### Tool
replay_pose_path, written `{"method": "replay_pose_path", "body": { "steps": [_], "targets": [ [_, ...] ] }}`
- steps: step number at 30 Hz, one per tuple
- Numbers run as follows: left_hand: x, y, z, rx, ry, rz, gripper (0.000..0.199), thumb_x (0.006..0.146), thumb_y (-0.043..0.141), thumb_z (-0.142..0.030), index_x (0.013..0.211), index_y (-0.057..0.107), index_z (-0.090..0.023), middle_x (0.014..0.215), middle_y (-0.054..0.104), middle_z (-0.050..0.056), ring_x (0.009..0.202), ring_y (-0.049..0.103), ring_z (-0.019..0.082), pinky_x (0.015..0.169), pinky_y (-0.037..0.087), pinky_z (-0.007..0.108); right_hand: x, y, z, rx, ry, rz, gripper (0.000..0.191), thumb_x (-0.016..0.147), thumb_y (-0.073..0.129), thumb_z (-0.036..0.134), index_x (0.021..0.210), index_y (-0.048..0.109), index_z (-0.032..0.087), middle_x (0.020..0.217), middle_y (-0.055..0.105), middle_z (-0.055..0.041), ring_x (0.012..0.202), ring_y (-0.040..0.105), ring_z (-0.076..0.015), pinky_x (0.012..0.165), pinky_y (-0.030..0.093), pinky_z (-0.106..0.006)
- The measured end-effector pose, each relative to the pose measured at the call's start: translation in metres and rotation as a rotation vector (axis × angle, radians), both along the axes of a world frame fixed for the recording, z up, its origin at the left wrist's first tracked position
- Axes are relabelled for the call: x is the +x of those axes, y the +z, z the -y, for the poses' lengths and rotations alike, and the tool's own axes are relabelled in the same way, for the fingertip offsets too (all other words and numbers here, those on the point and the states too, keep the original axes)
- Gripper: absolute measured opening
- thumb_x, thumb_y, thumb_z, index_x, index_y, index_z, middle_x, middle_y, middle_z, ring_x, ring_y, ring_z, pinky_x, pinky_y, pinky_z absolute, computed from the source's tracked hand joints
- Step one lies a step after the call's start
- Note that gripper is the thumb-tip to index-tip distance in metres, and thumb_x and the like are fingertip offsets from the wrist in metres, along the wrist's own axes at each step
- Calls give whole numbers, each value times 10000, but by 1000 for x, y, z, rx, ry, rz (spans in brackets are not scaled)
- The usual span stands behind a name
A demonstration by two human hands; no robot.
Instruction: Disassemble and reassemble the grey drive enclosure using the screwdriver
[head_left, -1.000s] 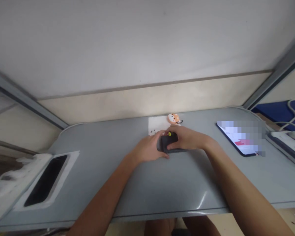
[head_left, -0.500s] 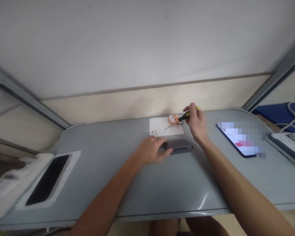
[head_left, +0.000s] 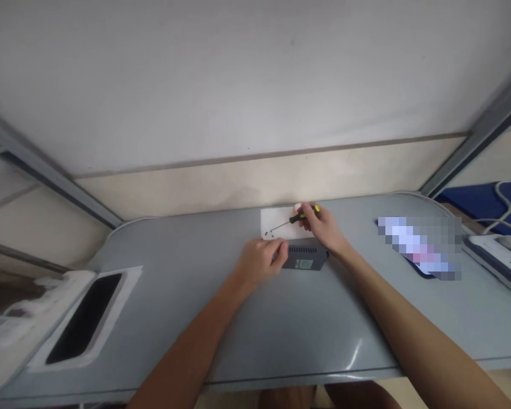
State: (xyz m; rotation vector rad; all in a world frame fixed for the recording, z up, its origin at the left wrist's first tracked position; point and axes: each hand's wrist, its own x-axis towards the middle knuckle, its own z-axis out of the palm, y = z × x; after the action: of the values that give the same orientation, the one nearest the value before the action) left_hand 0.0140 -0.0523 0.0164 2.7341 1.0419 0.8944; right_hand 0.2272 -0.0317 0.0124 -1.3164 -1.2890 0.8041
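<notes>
My left hand (head_left: pixel 262 261) grips the left end of a dark grey vented box (head_left: pixel 309 258), tilted so that a pale label on it shows. In my right hand (head_left: pixel 321 224) is a screwdriver (head_left: pixel 298 218) with a black and yellow handle. Its thin shaft points down and left, and the tip is at several tiny dark screws on a white sheet of paper (head_left: pixel 276 216). Whether the tip touches a screw I cannot tell. Behind my right hand, most of a small orange and white figure (head_left: pixel 298 207) is hidden.
A phone with a lit, blurred screen (head_left: pixel 409 241) lies on the grey table (head_left: pixel 187 244) to the right, beside a white power strip (head_left: pixel 494 255). On the left, a dark phone (head_left: pixel 85 318) rests on white paper, next to another white strip (head_left: pixel 38 324). A wall stands behind.
My right hand has moved left and down, bringing the screwdriver tip to the screws. My left hand has tilted the grey box, so a label and a different face show.
</notes>
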Motion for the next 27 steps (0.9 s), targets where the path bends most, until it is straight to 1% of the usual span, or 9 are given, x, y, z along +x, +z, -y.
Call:
{"method": "replay_pose_path", "body": {
  "steps": [3, 6, 10, 13, 16, 19, 22, 24, 27],
  "targets": [
    [-3, 2, 0, -47, -86, 34, 257, 1012, 502, -394, 992, 683, -213, 755, 725, 14, 647, 674, 165, 690, 515, 292, 1, 5, 3, 3, 0, -28, 631, 910, 478, 777, 941, 678, 179, 699, 646, -15, 627, 556, -147, 645, 448, -284],
    [-5, 1, -1, -75, -157, 21, 286, 958, 594, -463, 1072, 651, -207, 876, 747, 38, 743, 708, 193, 710, 538, 310, 4, 11, 5, -1, -49, -96, 603, 913, 491, 762, 910, 672, 187, 710, 669, -26, 621, 557, -149, 641, 457, -290],
    [-6, -3, -4, -83, -132, 17, 284, 953, 628, -467, 1070, 633, -208, 845, 735, 30, 720, 702, 191, 693, 531, 310, 13, 17, 4, 26, -132, -287, 525, 905, 547, 707, 839, 658, 198, 650, 633, -21, 574, 535, -144, 578, 439, -290],
    [-6, -7, -6, -66, -102, 49, 279, 948, 652, -453, 1070, 625, -204, 864, 735, 32, 705, 695, 180, 686, 523, 301, 18, 22, 3, 62, -164, -456, 443, 877, 572, 650, 765, 600, 223, 592, 531, 6, 518, 483, -138, 507, 388, -292],
    [-6, -9, -8, -85, -60, 80, 276, 933, 676, -442, 1075, 624, -211, 831, 718, 19, 689, 684, 167, 684, 518, 289, 18, 28, 5, 66, -156, -534, 368, 841, 566, 576, 695, 531, 240, 582, 445, 22, 484, 413, -132, 469, 330, -300],
    [-6, -9, -8, -112, -27, 110, 310, 903, 711, -437, 1093, 611, -213, 793, 690, 4, 676, 668, 160, 684, 512, 282, 14, 30, 8, 23, -105, -527, 317, 815, 560, 513, 664, 516, 238, 597, 447, 12, 495, 387, -129, 475, 310, -299],
    [-7, -6, -7, -130, -23, 140, 372, 875, 727, -451, 1123, 579, -216, 824, 674, 1, 677, 647, 154, 685, 510, 281, 10, 25, 10, -15, -46, -424, 336, 822, 528, 538, 670, 521, 239, 626, 506, -13, 525, 419, -145, 495, 330, -304],
    [-8, -3, -7, -105, -50, 167, 380, 870, 714, -451, 1125, 556, -218, 881, 674, 16, 690, 636, 153, 686, 514, 285, 10, 20, 9, -18, -32, -367, 351, 827, 508, 564, 690, 534, 242, 624, 517, -19, 539, 441, -158, 506, 342, -308],
    [-9, -1, -7, -15, -124, 213, 311, 893, 679, -395, 1100, 530, -217, 985, 674, 59, 758, 645, 164, 690, 529, 293, 11, 16, 6, -17, -35, -354, 344, 828, 506, 564, 702, 542, 245, 600, 506, -13, 540, 451, -164, 507, 341, -308]
  ]
}}
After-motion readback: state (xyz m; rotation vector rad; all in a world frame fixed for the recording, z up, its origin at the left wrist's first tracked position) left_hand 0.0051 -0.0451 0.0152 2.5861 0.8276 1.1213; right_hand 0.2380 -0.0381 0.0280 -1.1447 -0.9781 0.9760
